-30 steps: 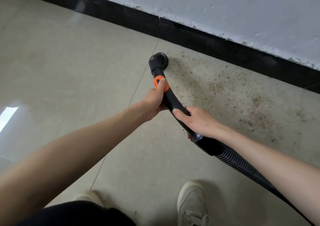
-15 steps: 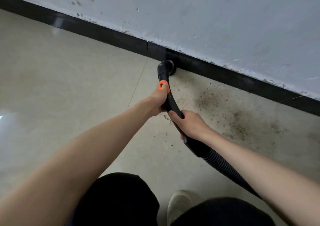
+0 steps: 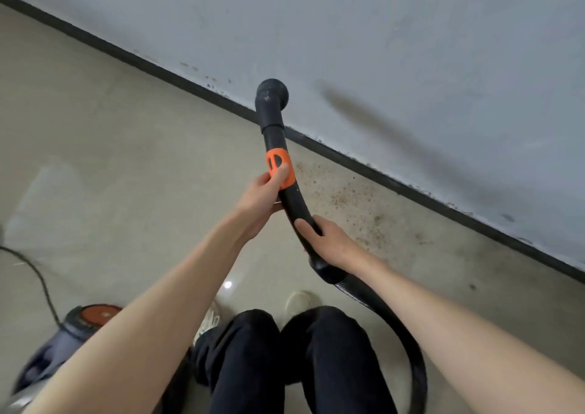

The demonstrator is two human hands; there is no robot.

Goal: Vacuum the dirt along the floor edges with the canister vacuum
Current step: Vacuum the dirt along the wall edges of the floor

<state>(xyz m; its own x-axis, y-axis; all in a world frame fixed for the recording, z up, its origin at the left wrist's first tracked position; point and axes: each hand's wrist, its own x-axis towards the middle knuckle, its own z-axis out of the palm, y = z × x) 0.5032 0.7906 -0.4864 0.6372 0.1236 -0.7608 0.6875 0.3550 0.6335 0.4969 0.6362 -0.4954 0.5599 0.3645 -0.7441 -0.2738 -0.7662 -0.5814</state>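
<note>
Head view, tilted. Wall: matte pale grey plaster, scuffed and speckled near its foot, with a soft blurred shadow across it. Floor: glossy beige tile, reflective patches at left. Black baseboard runs diagonally between wall and floor, its top edge chipped. Dirt: brown granular specks scattered over the tile just beside the baseboard, right of the wand.

Canister vacuum: rounded blue-grey body with an orange circular cap, lower left, partly behind the left forearm; a thin dark cord curves away from it. Ribbed black hose loops down at right. Curved wand: smooth black plastic with an orange collar; round nozzle at its tip appears raised, seen against the wall above the baseboard.

Left hand grasps the wand at the collar, thumb laid on the orange. Right hand wraps the wand lower, just above the hose cuff. Black trousers, pale shoes beneath.
</note>
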